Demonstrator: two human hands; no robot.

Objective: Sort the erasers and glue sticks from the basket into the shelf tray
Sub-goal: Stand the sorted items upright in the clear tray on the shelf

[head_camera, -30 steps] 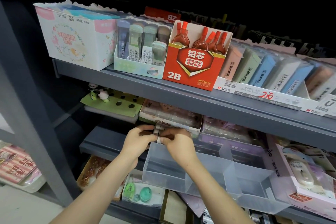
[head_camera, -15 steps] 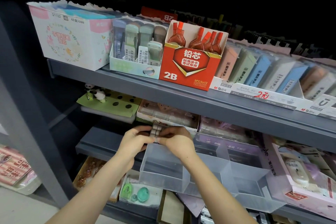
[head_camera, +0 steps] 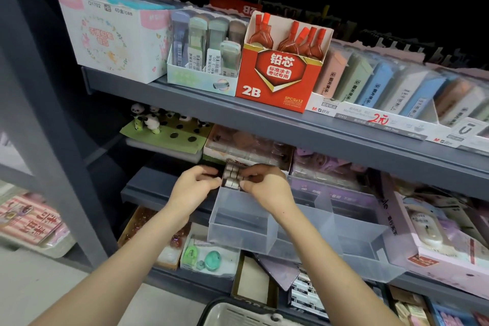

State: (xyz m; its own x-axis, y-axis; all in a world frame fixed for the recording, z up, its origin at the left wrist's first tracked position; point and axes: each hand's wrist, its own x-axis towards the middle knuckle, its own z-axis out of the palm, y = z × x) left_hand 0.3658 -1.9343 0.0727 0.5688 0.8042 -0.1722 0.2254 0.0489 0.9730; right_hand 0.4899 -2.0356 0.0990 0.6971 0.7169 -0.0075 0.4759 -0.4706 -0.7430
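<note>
Nearest me, I see the basket (head_camera: 239, 311) rim at the bottom edge. Above it the clear shelf tray (head_camera: 238, 231) juts from the middle shelf. The left hand (head_camera: 193, 189) and right hand (head_camera: 267, 188) both pinch a small block of erasers (head_camera: 232, 177) over the back of the tray's left compartment. Farther up stands a red 2B box (head_camera: 275, 82).

Markings read on the upper shelf's packaging

"2B", "铅芯", "标准涂卡考试专用" and "5PCSx12" are printed on the red carton (head_camera: 275, 82); "Q1702", "HB" and "40盒/cas" are seen along the top of the floral box (head_camera: 111, 34); "M&G", "37412" and a red handwritten "2元" are carried on the white display tray (head_camera: 370, 116); "3.00" is shown on the price stickers (head_camera: 194, 59) of the lead cases. Lower-shelf labels are too blurred to be read.
</note>
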